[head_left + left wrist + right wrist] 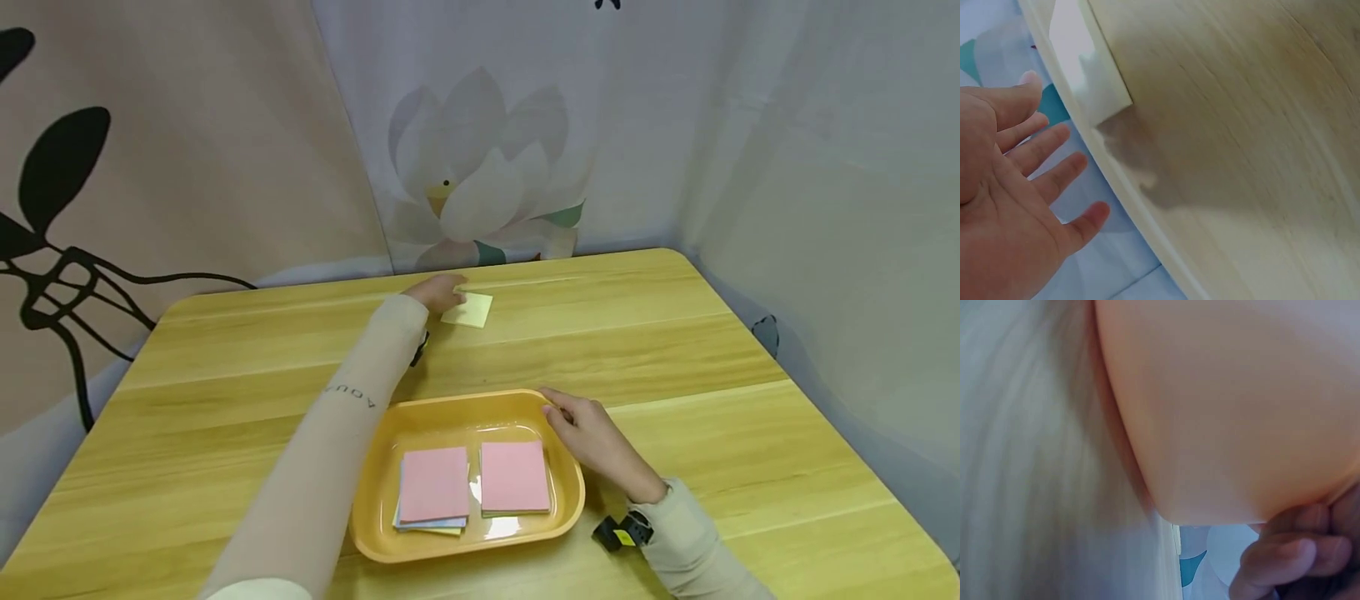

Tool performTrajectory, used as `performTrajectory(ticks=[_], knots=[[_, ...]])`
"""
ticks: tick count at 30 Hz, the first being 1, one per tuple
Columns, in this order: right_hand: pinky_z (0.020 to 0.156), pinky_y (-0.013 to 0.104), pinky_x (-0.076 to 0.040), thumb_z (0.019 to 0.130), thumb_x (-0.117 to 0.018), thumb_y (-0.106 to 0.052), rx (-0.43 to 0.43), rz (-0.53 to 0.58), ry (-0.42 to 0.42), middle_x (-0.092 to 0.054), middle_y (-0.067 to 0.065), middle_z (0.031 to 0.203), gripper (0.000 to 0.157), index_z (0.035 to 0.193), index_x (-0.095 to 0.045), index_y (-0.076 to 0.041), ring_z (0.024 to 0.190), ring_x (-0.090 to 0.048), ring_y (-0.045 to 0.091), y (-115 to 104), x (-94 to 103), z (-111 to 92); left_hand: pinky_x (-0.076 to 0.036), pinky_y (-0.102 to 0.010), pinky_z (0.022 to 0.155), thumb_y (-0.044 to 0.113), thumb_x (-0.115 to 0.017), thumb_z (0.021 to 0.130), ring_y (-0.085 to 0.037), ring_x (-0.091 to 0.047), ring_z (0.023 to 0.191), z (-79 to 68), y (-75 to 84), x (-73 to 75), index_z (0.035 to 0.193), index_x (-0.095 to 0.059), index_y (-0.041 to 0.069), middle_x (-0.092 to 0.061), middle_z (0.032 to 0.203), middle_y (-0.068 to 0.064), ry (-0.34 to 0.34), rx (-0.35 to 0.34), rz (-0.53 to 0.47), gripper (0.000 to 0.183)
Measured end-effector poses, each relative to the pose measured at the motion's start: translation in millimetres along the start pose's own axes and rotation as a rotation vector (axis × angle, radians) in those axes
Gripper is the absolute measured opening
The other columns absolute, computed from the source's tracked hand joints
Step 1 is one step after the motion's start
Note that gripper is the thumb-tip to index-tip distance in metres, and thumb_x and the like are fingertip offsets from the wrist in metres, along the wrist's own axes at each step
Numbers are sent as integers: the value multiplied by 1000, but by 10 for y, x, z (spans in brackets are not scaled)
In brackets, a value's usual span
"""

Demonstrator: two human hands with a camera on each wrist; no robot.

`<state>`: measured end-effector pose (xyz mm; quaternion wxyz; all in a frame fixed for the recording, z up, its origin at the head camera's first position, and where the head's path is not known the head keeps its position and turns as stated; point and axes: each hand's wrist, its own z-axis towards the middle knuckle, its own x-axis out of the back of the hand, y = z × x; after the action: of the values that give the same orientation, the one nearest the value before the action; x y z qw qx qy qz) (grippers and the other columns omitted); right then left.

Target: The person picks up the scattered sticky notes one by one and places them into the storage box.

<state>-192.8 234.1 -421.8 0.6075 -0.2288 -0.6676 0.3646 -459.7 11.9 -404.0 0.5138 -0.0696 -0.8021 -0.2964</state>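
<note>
My left hand (438, 292) reaches to the far side of the table, beside a pale yellow sticky note pad (472, 310). In the left wrist view the fingers of this left hand (1016, 181) are spread and loosely extended near the pad (1088, 75), with nothing held. My right hand (592, 437) grips the far right corner of a yellow plastic tray (457, 407); the right wrist view has its curled fingers (1279, 562) at the tray's outer wall (1222, 425). Inside the tray lie two stacks topped with pink notes, a left stack (435, 483) and a right stack (514, 477).
The wooden table (225, 442) has rounded far corners. Behind it hangs a printed curtain (637, 125), close to the far edge. Blue and yellow sheets show under the left pink stack. A wrist camera (621, 533) sits by the right sleeve.
</note>
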Motion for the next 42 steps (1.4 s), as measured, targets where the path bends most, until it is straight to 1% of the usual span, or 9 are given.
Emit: performTrajectory(ticks=[4,8,12,15,20,25,29,37,42], knots=[[40,19,-27,102,-46,-17,-12,2,-1,-33,-6,49,41,140,-47,0,40,-26,5,4,10,-8,-22,-46,117,22,-41,104,-32,-29,143,38,-3,-44,151,-24,4,-34,153,-17,-20,24,8,54],[40,19,-28,102,-46,-18,-15,1,2,-33,-6,49,42,139,-48,0,40,-26,5,8,11,-2,-18,-58,115,23,-45,103,-34,-28,143,73,11,-80,152,-24,6,-34,153,-16,-29,41,37,56],[41,19,-28,102,-46,-19,-4,1,4,-33,-6,50,42,139,-48,1,41,-26,3,11,4,10,-14,-66,112,23,-53,99,-34,-25,144,103,11,-104,151,-28,7,-31,155,-14,-9,59,84,59],[41,19,-28,102,-46,-19,-10,6,10,-34,-6,50,42,139,-48,0,41,-26,3,17,15,1,-13,-66,112,22,-59,96,-32,-27,144,128,36,-120,149,-33,7,-32,155,-13,25,52,82,61],[40,20,-28,102,-46,-21,-6,24,6,-35,-5,52,42,139,-48,0,40,-26,3,15,20,-3,-19,-62,111,23,-63,93,-33,-32,141,111,50,-112,145,-38,7,-35,151,-15,56,46,83,59],[40,20,-27,102,-46,-20,-13,43,2,-34,-5,51,42,139,-49,0,39,-25,3,16,12,4,-22,-60,111,27,-60,96,-41,-29,138,71,49,-93,146,-37,8,-30,150,-18,18,86,74,58],[39,19,-27,102,-46,-19,-16,52,-3,-34,-5,50,42,139,-48,0,40,-25,4,12,6,8,-25,-57,112,30,-58,96,-40,-27,139,69,37,-72,147,-35,10,-27,151,-18,-17,122,65,59],[39,18,-27,103,-45,-19,-17,36,-13,-32,-5,50,41,140,-48,-1,39,-24,5,1,-6,24,-30,-52,112,27,-59,96,-39,-27,139,116,-18,-53,146,-36,4,-28,148,-23,-33,99,56,59],[38,17,-26,103,-45,-18,-23,41,-18,-32,-5,50,41,140,-47,-1,39,-24,7,-4,-15,29,-31,-52,111,27,-61,95,-38,-29,138,125,-33,-43,144,-39,7,-30,148,-21,-36,127,39,58]])
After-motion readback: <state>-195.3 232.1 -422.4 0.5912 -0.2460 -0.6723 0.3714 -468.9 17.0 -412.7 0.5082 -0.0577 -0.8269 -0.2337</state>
